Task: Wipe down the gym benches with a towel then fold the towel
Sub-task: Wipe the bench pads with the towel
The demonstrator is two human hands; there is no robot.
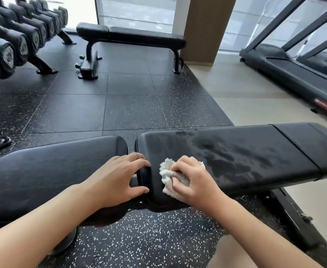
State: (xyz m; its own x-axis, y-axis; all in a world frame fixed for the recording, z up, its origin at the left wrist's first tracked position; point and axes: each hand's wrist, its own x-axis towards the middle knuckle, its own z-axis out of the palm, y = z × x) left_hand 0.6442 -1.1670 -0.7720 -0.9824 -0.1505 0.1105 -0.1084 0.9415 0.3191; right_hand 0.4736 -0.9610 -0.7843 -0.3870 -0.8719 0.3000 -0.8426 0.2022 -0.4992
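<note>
**Wiping the near bench: risks at the pad gap**

The towel (170, 176), white and bunched into a wad, lies on the left end of the long pad (236, 157) of the near bench, close to its front edge. The right hand (194, 180) grips the towel, fingers curled over and into it, and presses it against the pad. The left hand (118, 176) is spread and fairly flat, resting on the right end of the short pad (52, 171) with its fingertips reaching across the gap onto the rounded end of the long pad; it holds nothing. Streaks to the right of the towel look like damp wipe marks; the short pad shows none, so it is probably still to be wiped. A second bench (131, 36) stands well apart by the window, beyond the dumbbell rack (13, 41).

Likely faults from here:
- The wad covers only a narrow track, so strips of pad may be missed unless strokes overlap.
- A loose corner of the towel could drag into the gap between the pads and snag.
- The left fingertips lie in the towel's path and would block a stroke to the pad's end.
- The tight bunching will need shaking out before folding.
</note>
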